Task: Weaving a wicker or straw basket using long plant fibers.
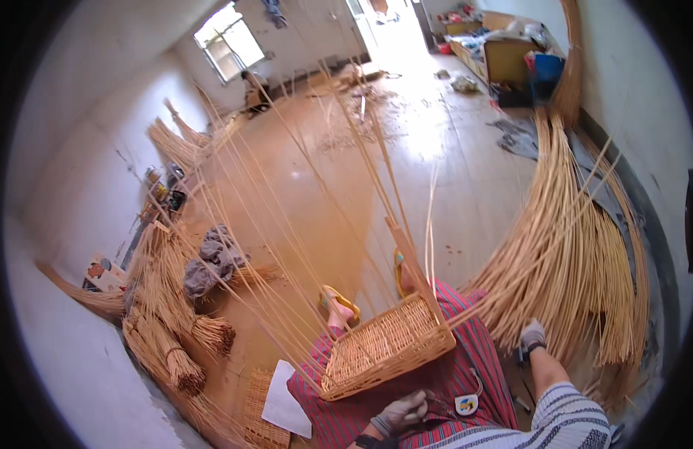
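A partly woven wicker basket (384,346) lies tilted across my lap, on a red striped cloth (485,359). Long uncut rods rise from its edges, and a wooden strip (415,271) stands at its right corner. My left hand (401,414), in a grey glove, rests below the basket's near edge with its fingers curled; what they hold, if anything, is hidden. Out to the right, my gloved right hand (532,334) is closed at the lower ends of a big bundle of wicker rods (537,254). A small white rounded thing with a loop (466,405) lies on the cloth.
Several tied rod bundles (183,368) and a grey cloth (212,263) lie at the left. A woven panel (264,408) and white sheet (286,400) are beside my lap. Far off, a person (255,93) sits below the window. A cluttered cabinet (507,63) stands back right.
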